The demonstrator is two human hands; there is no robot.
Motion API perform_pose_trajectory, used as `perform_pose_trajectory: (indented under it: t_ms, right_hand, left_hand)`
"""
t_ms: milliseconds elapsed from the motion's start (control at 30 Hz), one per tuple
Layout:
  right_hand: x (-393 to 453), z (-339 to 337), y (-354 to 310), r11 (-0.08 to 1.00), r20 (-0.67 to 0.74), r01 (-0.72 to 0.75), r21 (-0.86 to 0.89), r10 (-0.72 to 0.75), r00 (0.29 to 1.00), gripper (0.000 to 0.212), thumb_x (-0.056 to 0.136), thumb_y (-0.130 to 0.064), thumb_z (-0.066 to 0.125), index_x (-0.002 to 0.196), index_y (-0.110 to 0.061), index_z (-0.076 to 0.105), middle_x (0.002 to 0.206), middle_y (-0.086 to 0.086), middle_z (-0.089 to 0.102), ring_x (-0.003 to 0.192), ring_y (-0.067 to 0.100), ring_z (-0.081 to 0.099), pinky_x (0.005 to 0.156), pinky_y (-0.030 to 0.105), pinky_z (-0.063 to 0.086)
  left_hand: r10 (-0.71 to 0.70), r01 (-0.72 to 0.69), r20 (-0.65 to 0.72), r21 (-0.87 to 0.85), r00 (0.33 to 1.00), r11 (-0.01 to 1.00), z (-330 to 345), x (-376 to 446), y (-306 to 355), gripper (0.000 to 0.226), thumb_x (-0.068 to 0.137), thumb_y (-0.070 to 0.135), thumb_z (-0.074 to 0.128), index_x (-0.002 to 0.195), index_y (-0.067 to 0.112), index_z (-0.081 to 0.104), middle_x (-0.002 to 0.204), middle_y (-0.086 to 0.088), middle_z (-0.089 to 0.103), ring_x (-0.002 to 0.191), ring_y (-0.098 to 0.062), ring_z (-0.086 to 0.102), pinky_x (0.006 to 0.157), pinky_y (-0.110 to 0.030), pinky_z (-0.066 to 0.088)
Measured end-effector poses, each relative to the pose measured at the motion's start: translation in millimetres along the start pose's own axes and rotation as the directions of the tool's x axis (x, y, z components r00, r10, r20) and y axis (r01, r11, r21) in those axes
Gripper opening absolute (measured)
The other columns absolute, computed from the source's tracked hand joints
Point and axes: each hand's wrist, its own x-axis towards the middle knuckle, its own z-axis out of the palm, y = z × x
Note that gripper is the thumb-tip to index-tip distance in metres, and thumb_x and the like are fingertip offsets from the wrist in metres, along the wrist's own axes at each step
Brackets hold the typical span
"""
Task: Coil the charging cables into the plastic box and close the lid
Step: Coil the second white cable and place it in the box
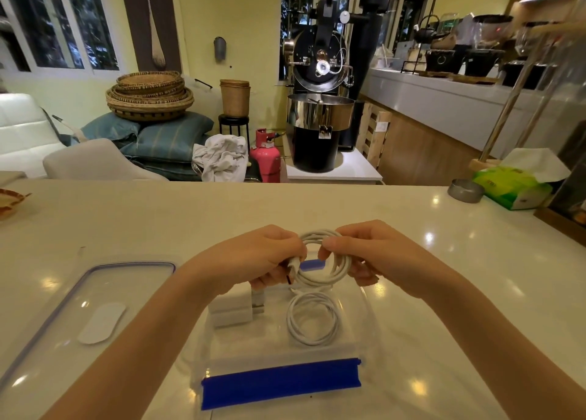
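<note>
Both hands up over the box, a white cable wound into a loop between them. My left hand (253, 258) pinches the coil (326, 261) at its nine o'clock side, fingers clamped where the plug end sits; my right hand (364, 254) has fingers curled round the three o'clock side, thumb on top of the strands. The coil hangs above the far end of the clear plastic box (364, 334), not yet inside. In the box already: a second coiled cable (312, 319) lying flat toward three o'clock, and a white charger block (231, 311) toward nine o'clock. Blue clip (280, 381) at the near edge, six o'clock; another blue clip shows through the loop at the far edge. The lid (95, 311) lies flat on the surface (444, 292), off at nine o'clock from the box. Risks, as I judge them: the loops are loose, so easing either grip before the coil is down could let it spring open and spill over the wall. Set on top of the other coil, it may sit too high and stop the lid seating. A stray plug end across the rim would foul the clips.
</note>
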Motion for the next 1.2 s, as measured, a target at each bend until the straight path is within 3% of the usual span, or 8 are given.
perform_pose_trajectory:
  t_ms: [67, 167, 300, 433, 600, 833, 1000, 1200]
  right_hand:
    - [0, 3, 1, 1.000, -0.059, 0.026, -0.001, -0.026, 0.998, 0.022, 0.085, -0.028, 0.056, 0.074, -0.015, 0.070, 0.052, 0.001, 0.044, 0.045, 0.009, 0.037, 0.043, 0.018, 0.033]
    - [0, 6, 2, 0.998, -0.110, 0.054, -0.029, -0.057, 0.992, 0.024, 0.088, -0.028, 0.052, 0.073, -0.015, 0.066, 0.048, -0.003, 0.043, 0.042, 0.006, 0.035, 0.041, 0.016, 0.031]
    - [1, 2, 7, 0.996, -0.096, 0.064, -0.063, -0.070, 0.993, 0.028, 0.090, -0.028, 0.048, 0.074, -0.012, 0.064, 0.057, 0.006, 0.040, 0.045, 0.008, 0.033, 0.042, 0.020, 0.028]
    - [3, -1, 10, 1.000, -0.057, 0.014, -0.008, -0.015, 0.998, 0.030, 0.091, -0.028, 0.047, 0.074, -0.012, 0.067, 0.058, 0.008, 0.039, 0.047, 0.011, 0.032, 0.043, 0.021, 0.028]
    - [4, 3, 11, 0.996, 0.007, 0.035, -0.088, -0.034, 0.999, 0.029, 0.091, -0.027, 0.047, 0.078, -0.012, 0.068, 0.058, 0.007, 0.040, 0.046, 0.008, 0.033, 0.044, 0.017, 0.031]
    - [5, 25, 12, 0.989, 0.142, 0.061, -0.132, -0.042, 0.989, 0.022, 0.088, -0.031, 0.051, 0.089, -0.014, 0.064, 0.055, -0.003, 0.053, 0.046, 0.006, 0.045, 0.045, 0.015, 0.040]
    - [10, 52, 15, 0.963, 0.187, -0.012, -0.270, 0.065, 0.980, 0.018, 0.089, -0.035, 0.051, 0.094, -0.018, 0.055, 0.057, -0.005, 0.062, 0.049, 0.005, 0.056, 0.048, 0.016, 0.046]
    - [20, 74, 17, 0.893, 0.129, 0.029, -0.449, 0.033, 0.991, 0.023, 0.082, -0.031, 0.063, 0.080, -0.008, 0.067, 0.059, -0.003, 0.058, 0.052, 0.006, 0.051, 0.055, 0.020, 0.044]
  left_hand:
    - [0.041, -0.039, -0.042, 0.042, 0.998, 0.998, 3, 0, 0, 0.020, 0.089, 0.028, 0.051, 0.075, 0.013, 0.055, 0.043, 0.009, 0.043, 0.036, -0.005, 0.032, 0.040, -0.016, 0.027]
    - [0.106, -0.095, -0.121, 0.095, 0.987, 0.991, 5, -2, -2, 0.022, 0.089, 0.025, 0.053, 0.098, 0.006, 0.059, 0.053, 0.002, 0.053, 0.038, -0.005, 0.046, 0.041, -0.014, 0.039]
    - [0.179, -0.163, -0.184, 0.099, 0.966, 0.982, 0, -5, -4, 0.018, 0.091, 0.019, 0.051, 0.086, 0.008, 0.065, 0.051, 0.001, 0.060, 0.038, -0.006, 0.049, 0.040, -0.010, 0.036]
    - [0.179, -0.159, -0.157, 0.131, 0.971, 0.979, -5, -8, -9, 0.024, 0.090, 0.019, 0.051, 0.092, 0.005, 0.070, 0.048, 0.005, 0.060, 0.040, -0.004, 0.051, 0.044, -0.015, 0.038]
    - [0.168, -0.152, -0.096, 0.155, 0.981, 0.976, -12, -19, -15, 0.024, 0.090, 0.017, 0.051, 0.100, 0.008, 0.071, 0.051, 0.004, 0.060, 0.043, -0.005, 0.050, 0.047, -0.015, 0.041]
    - [0.015, -0.010, -0.045, 0.114, 0.999, 0.993, -26, -37, -28, 0.020, 0.087, 0.018, 0.055, 0.098, 0.009, 0.068, 0.053, 0.004, 0.067, 0.047, -0.005, 0.057, 0.047, -0.014, 0.042]
    - [-0.100, 0.110, -0.051, 0.280, 0.994, 0.954, -24, -45, -37, 0.021, 0.089, 0.022, 0.053, 0.090, 0.009, 0.069, 0.052, 0.005, 0.067, 0.045, -0.004, 0.058, 0.045, -0.011, 0.041]
    - [-0.163, 0.209, -0.135, 0.479, 0.977, 0.853, -14, -45, -47, 0.023, 0.089, 0.025, 0.053, 0.088, 0.008, 0.069, 0.057, 0.006, 0.066, 0.039, 0.000, 0.056, 0.051, -0.010, 0.043]
